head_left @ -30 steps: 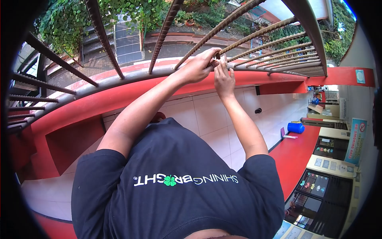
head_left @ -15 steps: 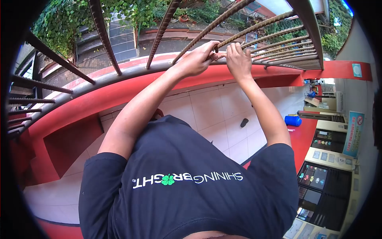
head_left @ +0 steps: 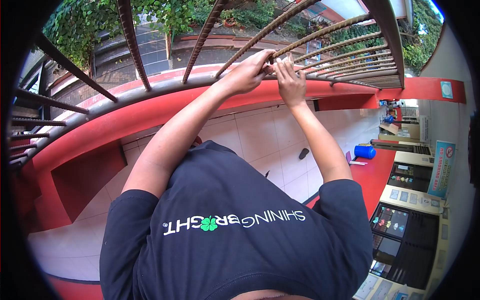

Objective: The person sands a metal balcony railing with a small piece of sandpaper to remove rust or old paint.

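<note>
My left hand (head_left: pixel 250 73) is closed at the foot of a ribbed steel bar (head_left: pixel 290 47), fingers bent together. Whatever it pinches there is too small and too hidden to make out. Right beside it, my right hand (head_left: pixel 291 84) has its fingers curled over the same spot, fingertips close to the left ones; what they grip cannot be seen. Both hands are at the lower rail (head_left: pixel 170 86) of the railing, with both arms stretched forward.
A red ledge (head_left: pixel 145 107) runs under the railing. Pale floor tiles (head_left: pixel 257 135) lie below, with a dark slipper (head_left: pixel 303 153). To the right, a blue container (head_left: pixel 365 151) stands on a red surface (head_left: pixel 372 170). Plants (head_left: pixel 165 15) grow beyond the bars.
My right hand has moved left, closer to my left hand, and its fingers have shifted along the rail. My left hand stays at the bar's foot. The view has shifted slightly.
</note>
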### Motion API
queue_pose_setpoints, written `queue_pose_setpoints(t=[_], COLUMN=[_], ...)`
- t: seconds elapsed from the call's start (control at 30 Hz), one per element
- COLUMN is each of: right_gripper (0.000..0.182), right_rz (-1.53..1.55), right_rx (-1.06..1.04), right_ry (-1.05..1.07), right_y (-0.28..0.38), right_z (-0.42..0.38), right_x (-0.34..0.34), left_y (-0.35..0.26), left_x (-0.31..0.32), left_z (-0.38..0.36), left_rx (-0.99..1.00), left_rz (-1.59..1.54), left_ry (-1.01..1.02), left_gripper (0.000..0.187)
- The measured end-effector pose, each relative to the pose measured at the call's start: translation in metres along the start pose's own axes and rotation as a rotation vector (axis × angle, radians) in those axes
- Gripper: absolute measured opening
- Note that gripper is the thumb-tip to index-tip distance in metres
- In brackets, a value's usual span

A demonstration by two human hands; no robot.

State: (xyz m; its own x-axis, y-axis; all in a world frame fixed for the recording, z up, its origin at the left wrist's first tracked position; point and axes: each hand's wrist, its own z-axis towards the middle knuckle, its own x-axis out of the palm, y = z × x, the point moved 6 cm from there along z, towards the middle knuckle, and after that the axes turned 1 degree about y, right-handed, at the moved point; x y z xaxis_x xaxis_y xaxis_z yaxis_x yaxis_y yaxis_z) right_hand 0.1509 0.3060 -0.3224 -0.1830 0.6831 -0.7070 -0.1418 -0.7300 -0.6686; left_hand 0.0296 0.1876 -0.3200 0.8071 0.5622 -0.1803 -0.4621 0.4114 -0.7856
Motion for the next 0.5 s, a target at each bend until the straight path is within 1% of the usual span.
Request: queue_pose_setpoints(t=[0.03, 0.07, 0.1, 0.17, 0.2, 0.23, 0.3, 0.33, 0.43, 0.5], right_gripper=[0.034, 0.04, 0.04, 0.039, 0.038, 0.037, 0.037, 0.037, 0.035, 0.035], right_rz=[0.022, 0.091, 0.091, 0.033, 0.038, -0.02, -0.043, -0.042, 0.175, 0.241], right_rx=[-0.032, -0.019, -0.016, -0.034, -0.009, 0.034, 0.133, 0.132, -0.031, 0.029], right_ry=[-0.023, 0.022, 0.013, 0.043, 0.003, -0.055, -0.161, -0.155, 0.044, 0.029], right_y=[0.01, 0.024, 0.024, 0.021, 0.011, -0.004, -0.027, -0.023, 0.019, 0.02], right_z=[-0.014, -0.023, -0.02, -0.016, -0.009, -0.003, 0.009, 0.002, -0.021, -0.018], right_x=[0.009, 0.027, 0.025, 0.024, 0.007, 0.0, -0.034, -0.029, 0.026, 0.034], left_y=[0.0, -0.002, -0.007, -0.011, -0.005, -0.002, -0.004, -0.005, -0.008, -0.013], left_x=[0.001, 0.0, -0.005, -0.006, -0.003, -0.001, 0.002, 0.006, 0.001, -0.004], left_z=[-0.001, -0.001, 0.0, 0.0, 0.0, 0.001, 0.0, -0.002, 0.0, -0.002], left_rx=[0.014, 0.006, 0.01, -0.081, -0.039, -0.007, -0.022, -0.026, 0.009, 0.008], left_rz=[-0.017, -0.009, 0.0, -0.023, 0.003, 0.01, 0.025, 0.02, 0.004, 0.023], left_ry=[-0.017, -0.008, -0.007, 0.065, 0.057, 0.044, 0.028, 0.03, -0.004, 0.022], left_gripper=[0.042, 0.042, 0.042, 0.042, 0.042, 0.041, 0.041, 0.041, 0.043, 0.044])
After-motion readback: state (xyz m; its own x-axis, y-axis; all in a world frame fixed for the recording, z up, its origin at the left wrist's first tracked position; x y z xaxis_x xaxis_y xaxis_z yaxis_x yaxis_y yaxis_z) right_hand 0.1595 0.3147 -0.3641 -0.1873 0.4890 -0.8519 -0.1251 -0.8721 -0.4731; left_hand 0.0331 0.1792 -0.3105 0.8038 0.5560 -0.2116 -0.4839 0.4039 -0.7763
